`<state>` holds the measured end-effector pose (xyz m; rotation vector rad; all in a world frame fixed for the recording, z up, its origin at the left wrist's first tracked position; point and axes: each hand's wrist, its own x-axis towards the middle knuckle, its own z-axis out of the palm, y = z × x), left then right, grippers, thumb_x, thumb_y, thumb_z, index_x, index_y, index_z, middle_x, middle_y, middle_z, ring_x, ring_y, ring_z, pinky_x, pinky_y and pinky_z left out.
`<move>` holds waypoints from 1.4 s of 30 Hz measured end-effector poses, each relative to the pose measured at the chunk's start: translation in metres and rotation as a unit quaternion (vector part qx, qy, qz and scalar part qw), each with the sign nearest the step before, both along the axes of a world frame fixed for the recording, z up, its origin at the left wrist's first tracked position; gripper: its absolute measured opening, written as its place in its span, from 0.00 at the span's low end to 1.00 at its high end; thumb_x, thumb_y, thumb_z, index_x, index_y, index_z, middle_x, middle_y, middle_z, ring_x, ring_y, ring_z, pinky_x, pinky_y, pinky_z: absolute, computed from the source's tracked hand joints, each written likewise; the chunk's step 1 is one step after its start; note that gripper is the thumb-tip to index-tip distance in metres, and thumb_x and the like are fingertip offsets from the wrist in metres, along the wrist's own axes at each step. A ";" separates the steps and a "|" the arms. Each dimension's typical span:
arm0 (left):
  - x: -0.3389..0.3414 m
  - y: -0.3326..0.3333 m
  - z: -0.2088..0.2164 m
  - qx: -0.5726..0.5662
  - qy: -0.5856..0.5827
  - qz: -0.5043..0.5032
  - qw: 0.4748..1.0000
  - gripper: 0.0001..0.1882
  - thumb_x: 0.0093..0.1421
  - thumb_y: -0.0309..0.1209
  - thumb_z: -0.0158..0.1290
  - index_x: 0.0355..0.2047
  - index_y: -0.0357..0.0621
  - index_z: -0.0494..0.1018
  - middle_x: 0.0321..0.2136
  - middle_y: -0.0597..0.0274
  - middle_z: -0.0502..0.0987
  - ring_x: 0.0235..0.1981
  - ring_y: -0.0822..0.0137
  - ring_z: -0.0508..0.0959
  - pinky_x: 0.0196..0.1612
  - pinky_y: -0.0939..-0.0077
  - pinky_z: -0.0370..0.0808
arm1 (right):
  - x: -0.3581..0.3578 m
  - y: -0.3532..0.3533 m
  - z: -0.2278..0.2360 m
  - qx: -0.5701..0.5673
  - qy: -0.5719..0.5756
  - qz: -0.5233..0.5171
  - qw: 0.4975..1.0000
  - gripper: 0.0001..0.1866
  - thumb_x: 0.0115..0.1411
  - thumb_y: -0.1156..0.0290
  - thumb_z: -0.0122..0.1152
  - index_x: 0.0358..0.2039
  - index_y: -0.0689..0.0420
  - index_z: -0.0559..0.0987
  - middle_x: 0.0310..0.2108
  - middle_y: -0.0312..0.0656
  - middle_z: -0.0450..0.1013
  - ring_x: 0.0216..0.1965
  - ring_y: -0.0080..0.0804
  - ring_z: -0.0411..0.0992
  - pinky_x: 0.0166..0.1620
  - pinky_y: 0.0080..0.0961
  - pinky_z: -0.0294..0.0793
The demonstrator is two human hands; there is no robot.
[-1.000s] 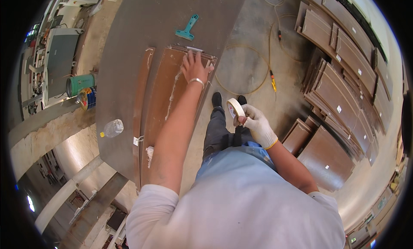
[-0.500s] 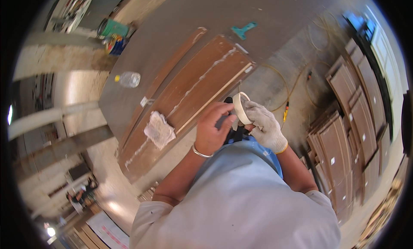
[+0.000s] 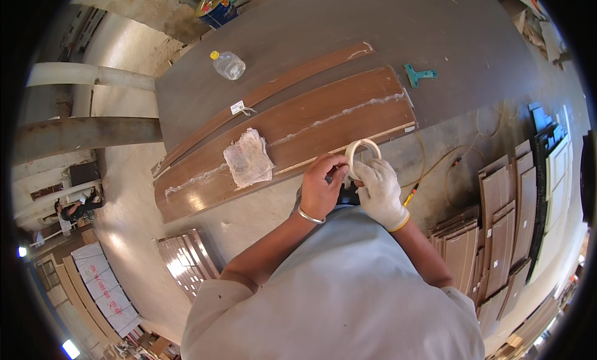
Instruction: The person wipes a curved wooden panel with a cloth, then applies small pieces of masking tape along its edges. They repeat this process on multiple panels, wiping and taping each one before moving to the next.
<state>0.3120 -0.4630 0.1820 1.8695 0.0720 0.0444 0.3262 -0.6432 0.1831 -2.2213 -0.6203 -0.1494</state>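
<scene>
A cream roll of masking tape (image 3: 350,153) is held upright in front of my body. My right hand (image 3: 380,192), in a white knit glove with a yellow cuff, is closed on the roll's lower right side. My bare left hand (image 3: 321,189), with a silver bangle at the wrist, has thumb and forefinger pinched at the roll's left edge. Just beyond lies a brown wooden panel (image 3: 336,105) with a pale filler line along it. A crumpled whitish cloth (image 3: 249,158) rests on its near edge, left of my hands.
Past the panel, a narrow brown strip (image 3: 292,74) lies on the grey table (image 3: 460,42). A clear bottle with a yellow cap (image 3: 229,65) and a teal scraper (image 3: 419,75) are there too. Brown panels (image 3: 505,229) stand stacked at right, near a yellow hose (image 3: 423,161). Someone (image 3: 79,207) is far left.
My view has turned, so the table and panel appear rotated. My left fingers, spread beside the tape roll before, are now pinched at its edge. The right hand still grips the roll.
</scene>
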 end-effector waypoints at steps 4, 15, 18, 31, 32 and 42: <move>0.014 0.028 -0.020 -0.076 0.087 -0.016 0.993 0.08 0.64 0.18 0.64 0.43 0.36 0.82 0.39 0.58 0.82 0.39 0.67 0.83 0.44 0.73 0.80 | 0.009 0.024 -0.003 -0.048 0.023 -0.002 0.999 0.22 0.48 0.82 0.65 0.47 0.58 0.79 0.32 0.47 0.75 0.39 0.55 0.74 0.47 0.49 0.73; 0.060 0.074 -0.066 -0.157 0.180 -0.046 0.970 0.06 0.64 0.20 0.64 0.42 0.38 0.83 0.37 0.59 0.84 0.37 0.68 0.84 0.45 0.72 0.81 | 0.042 0.079 -0.009 -0.151 0.131 -0.050 0.979 0.22 0.48 0.82 0.64 0.47 0.58 0.80 0.35 0.49 0.75 0.43 0.56 0.75 0.50 0.50 0.74; 0.072 0.083 -0.072 -0.133 0.171 -0.073 0.974 0.07 0.65 0.23 0.63 0.43 0.38 0.83 0.38 0.56 0.85 0.38 0.66 0.85 0.46 0.71 0.82 | 0.052 0.090 -0.010 -0.168 0.145 -0.060 0.973 0.23 0.48 0.82 0.64 0.48 0.58 0.80 0.35 0.50 0.76 0.44 0.57 0.75 0.50 0.51 0.74; 0.109 0.117 -0.075 -0.171 0.205 -0.103 0.958 0.03 0.63 0.22 0.60 0.37 0.41 0.78 0.29 0.65 0.79 0.30 0.74 0.80 0.34 0.74 0.78 | 0.090 0.105 -0.012 -0.120 0.231 -0.058 0.964 0.18 0.51 0.82 0.61 0.44 0.60 0.80 0.32 0.50 0.79 0.40 0.57 0.77 0.47 0.50 0.76; 0.111 0.121 -0.072 -0.221 0.213 -0.084 0.948 0.03 0.64 0.23 0.60 0.38 0.40 0.78 0.29 0.66 0.79 0.31 0.77 0.79 0.35 0.75 0.78 | 0.094 0.103 -0.013 -0.093 0.251 -0.064 0.961 0.16 0.51 0.82 0.60 0.43 0.60 0.80 0.31 0.49 0.80 0.39 0.56 0.78 0.46 0.50 0.76; 0.119 0.065 -0.041 -0.079 0.089 0.019 0.993 0.07 0.66 0.24 0.65 0.42 0.38 0.78 0.40 0.64 0.78 0.37 0.74 0.79 0.43 0.78 0.79 | 0.145 0.045 -0.018 0.008 0.280 0.087 0.956 0.18 0.58 0.78 0.63 0.50 0.58 0.82 0.36 0.53 0.81 0.40 0.58 0.78 0.45 0.48 0.77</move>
